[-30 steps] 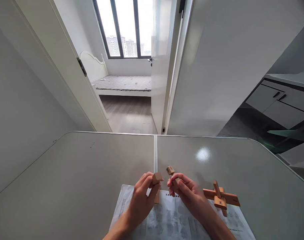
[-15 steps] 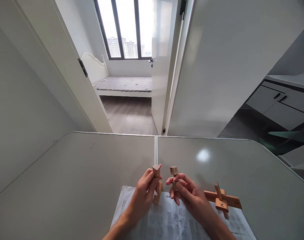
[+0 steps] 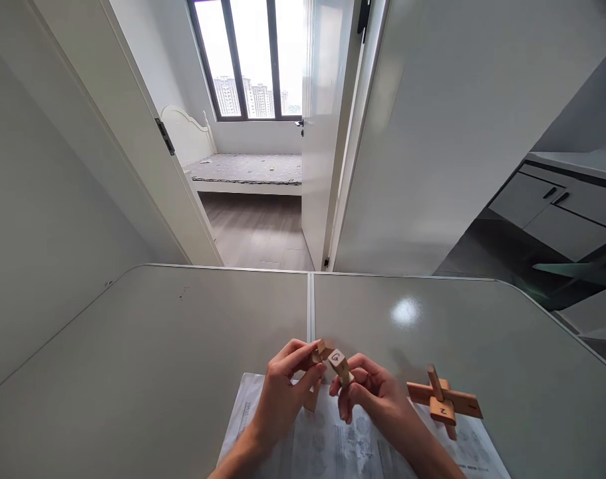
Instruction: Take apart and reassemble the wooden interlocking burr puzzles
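Note:
Between thumb and fingers, my left hand pinches a small notched wooden puzzle piece above the table. My right hand grips another wooden puzzle piece, tilted, with a dark mark on its end. The two pieces are close together; whether they touch I cannot tell. Below my left fingertips a flat wooden piece lies on the printed sheet, partly hidden. To the right of my right hand rests a cross-shaped wooden assembly of interlocked pieces, one marked 2.
The printed paper sheet lies under both hands at the near edge. A grey table with a seam down its middle spans the view. Beyond it are an open door, a bed and, at right, white cabinets.
Both hands have drawn closer together. The right piece has turned so its marked end faces me, and the left piece has tipped toward it. The cross-shaped assembly stays put.

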{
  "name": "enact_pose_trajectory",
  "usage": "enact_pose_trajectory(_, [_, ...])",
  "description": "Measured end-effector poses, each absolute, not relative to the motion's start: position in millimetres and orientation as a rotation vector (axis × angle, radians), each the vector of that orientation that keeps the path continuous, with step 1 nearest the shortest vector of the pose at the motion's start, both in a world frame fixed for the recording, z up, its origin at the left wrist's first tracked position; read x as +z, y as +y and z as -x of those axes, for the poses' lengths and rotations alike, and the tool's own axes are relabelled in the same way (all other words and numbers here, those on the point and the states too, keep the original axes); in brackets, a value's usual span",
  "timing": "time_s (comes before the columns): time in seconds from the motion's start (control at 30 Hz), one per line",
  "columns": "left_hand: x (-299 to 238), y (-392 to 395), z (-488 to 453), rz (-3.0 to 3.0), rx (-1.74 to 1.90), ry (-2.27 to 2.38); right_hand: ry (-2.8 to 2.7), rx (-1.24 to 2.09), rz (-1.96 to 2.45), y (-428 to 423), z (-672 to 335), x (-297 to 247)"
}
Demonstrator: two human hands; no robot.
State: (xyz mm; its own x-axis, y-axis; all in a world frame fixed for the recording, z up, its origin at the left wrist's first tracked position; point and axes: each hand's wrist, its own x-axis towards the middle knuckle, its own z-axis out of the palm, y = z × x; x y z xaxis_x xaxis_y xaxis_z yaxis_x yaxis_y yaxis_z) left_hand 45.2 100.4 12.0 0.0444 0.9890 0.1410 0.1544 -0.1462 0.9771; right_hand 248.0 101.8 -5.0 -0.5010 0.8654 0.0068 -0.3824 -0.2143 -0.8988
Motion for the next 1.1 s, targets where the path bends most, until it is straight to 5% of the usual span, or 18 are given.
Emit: enact_pose_trajectory(1.1, [19.0, 95.9, -43.0, -1.530, 0.975, 1.036, -1.213, 1.784, 0.747, 97.2, -244.6, -10.1])
